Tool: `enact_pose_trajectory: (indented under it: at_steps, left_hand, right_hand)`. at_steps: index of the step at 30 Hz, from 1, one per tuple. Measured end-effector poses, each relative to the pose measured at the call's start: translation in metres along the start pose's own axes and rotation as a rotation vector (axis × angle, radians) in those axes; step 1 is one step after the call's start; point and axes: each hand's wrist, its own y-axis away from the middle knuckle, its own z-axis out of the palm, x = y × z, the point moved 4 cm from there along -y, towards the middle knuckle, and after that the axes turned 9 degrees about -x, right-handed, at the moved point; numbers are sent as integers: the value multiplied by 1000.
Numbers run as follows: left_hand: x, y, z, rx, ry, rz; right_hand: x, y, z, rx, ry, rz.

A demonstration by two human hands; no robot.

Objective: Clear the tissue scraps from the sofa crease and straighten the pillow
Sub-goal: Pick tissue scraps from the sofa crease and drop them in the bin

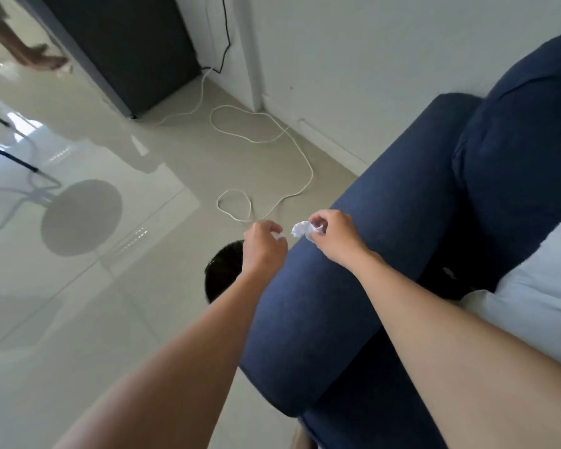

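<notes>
A crumpled white tissue wad (300, 229) is sitting pinched in the right hand (336, 239), its grip closed on it, above the blue woven sofa arm (353, 254). The left hand (263, 246) is curling closed just beside. A smooth white pillow (538, 286) is lying right.

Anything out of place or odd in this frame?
Yes. A white cable sprawls in loose loops across the floor, a trip hazard. The pillow lies slumped and skewed on the sofa, and a small scrap sits in the crease.

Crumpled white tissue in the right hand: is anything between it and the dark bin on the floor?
Nothing visible. The crumpled white tissue is held beyond the blue sofa armrest; the dark round bin sits below, partly hidden by the left hand.
</notes>
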Motion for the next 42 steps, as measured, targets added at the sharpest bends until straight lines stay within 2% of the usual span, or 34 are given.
enact_pose_trajectory:
  at_steps: [4, 11, 15, 23, 27, 33, 42]
  left_hand:
    - [-47, -15, -42, 63, 20, -66]
    - [-108, -35, -70, 50, 48, -199]
    - [-123, -43, -81, 55, 68, -229]
    - [-132, -49, -83, -53, 12, -289]
    - [-120, -43, -77, -73, -18, -267]
    - [-65, -25, -49, -96, -186, -132]
    - [71, 13, 60, -215, -360, 165]
  right_hand:
    - [-37, -23, 51, -111, 76, -40]
    - [-69, -52, 107, -222, 153, -9]
    - [-81, -64, 127, -225, 189, 0]
    - [-89, -64, 138, -319, 193, 42]
    - [-86, -55, 123, -280, 169, 41]
    - [-58, -31, 79, -196, 98, 69]
    - [58, 36, -54, 132, -93, 174]
